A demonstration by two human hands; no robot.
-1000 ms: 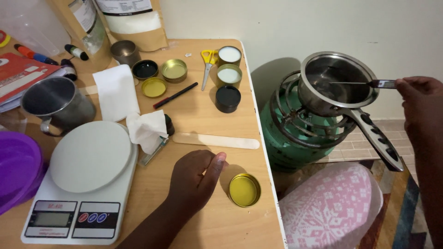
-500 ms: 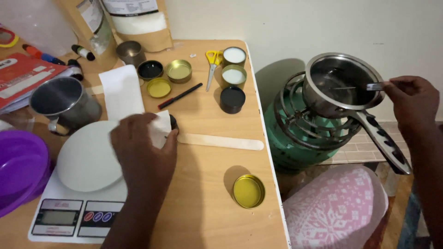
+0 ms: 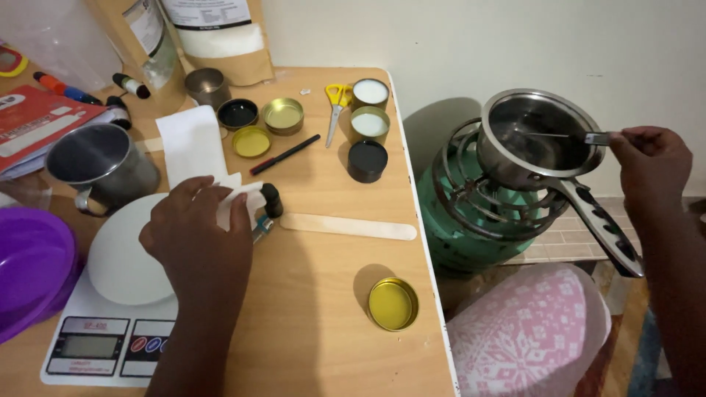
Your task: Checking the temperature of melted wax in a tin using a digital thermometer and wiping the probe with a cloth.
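A purple bowl sits at the counter's left edge, left of the white kitchen scale; what it holds cannot be told. Behind the scale stands a steel mug with a dark inside. The left hand lies over the scale's right rim, its grip closed on a crumpled white tissue. Right of the scale and further back are a small tin with dark contents, a gold lid and an open gold tin. Further right, two tins hold a white filling, with a black-lidded tin just in front. An open gold tin sits alone well right of the scale. Off the counter, a steel saucepan rests on a green gas cylinder's burner. The right hand pinches a thin metal utensil reaching into the pan.
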